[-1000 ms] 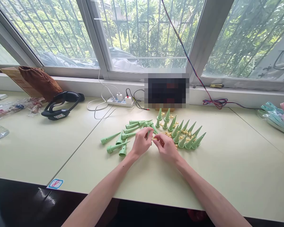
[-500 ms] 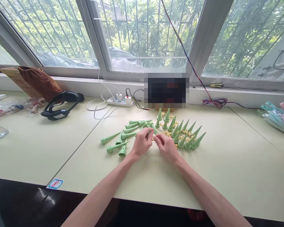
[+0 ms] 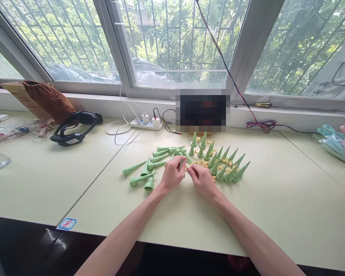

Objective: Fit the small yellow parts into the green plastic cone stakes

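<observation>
My left hand [image 3: 174,170] is closed around a green plastic watering spike [image 3: 181,164], most of which its fingers hide. Close beside it, my right hand [image 3: 202,178] pinches thumb to fingers at the spike's side. A small pale yellow valve [image 3: 186,172] shows faintly between the two hands, largely covered by fingertips. Left of my left hand, several loose green spikes [image 3: 136,168] lie on their sides. Beyond my right hand, several more green spikes [image 3: 221,173] stand points up, with yellow valves [image 3: 230,163] scattered among them.
Behind the spikes stands a blurred-out dark screen [image 3: 202,109]. A white power strip [image 3: 146,123] with cables, a black headset [image 3: 74,128] and a brown pouch [image 3: 47,99] are to the left. Plastic-wrapped pastel items [image 3: 337,143] lie at the right. The table [image 3: 276,214] has seams.
Both hands stay in the same place between the spike groups. Only the fingers shift slightly, the right fingertips moving a little against the held spike.
</observation>
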### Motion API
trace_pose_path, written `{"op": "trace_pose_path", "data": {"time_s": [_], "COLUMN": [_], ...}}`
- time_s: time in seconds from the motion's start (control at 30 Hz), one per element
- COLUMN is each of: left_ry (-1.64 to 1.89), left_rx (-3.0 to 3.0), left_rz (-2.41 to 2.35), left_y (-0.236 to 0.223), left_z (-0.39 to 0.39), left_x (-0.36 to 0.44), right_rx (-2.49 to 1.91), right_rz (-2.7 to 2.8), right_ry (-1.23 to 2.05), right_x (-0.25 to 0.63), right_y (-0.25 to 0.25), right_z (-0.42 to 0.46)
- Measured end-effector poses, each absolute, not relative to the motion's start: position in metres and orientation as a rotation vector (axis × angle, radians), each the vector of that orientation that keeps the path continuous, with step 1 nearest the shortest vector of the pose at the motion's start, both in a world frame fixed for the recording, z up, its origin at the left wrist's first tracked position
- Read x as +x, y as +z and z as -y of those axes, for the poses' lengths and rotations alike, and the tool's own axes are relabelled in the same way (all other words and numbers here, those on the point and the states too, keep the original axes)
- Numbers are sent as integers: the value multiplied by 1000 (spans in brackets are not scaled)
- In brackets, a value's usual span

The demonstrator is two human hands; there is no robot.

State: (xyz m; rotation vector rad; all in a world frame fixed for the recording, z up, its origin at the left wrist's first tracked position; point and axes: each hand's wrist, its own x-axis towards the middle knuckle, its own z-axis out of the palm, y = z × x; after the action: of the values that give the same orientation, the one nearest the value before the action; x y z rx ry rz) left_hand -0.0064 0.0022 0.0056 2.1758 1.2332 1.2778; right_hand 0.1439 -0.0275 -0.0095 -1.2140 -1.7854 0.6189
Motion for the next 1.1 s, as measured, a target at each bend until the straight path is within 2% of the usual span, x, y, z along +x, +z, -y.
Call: {"op": "trace_pose_path", "data": {"time_s": [0.7,1.1], "left_ry": [1261,1115], "left_rx": [2140,1647], "left_rz": [-1219,-993], "left_y": [7,17], "left_z": [-2,-2], "left_x": [-7,-6], "right_rx": [-1198,-1271], "right_rz": [1834,1738], "right_ry": [611,655], "right_x": [144,145], "right_y": [-9,-7], "right_z": [28,29]}}
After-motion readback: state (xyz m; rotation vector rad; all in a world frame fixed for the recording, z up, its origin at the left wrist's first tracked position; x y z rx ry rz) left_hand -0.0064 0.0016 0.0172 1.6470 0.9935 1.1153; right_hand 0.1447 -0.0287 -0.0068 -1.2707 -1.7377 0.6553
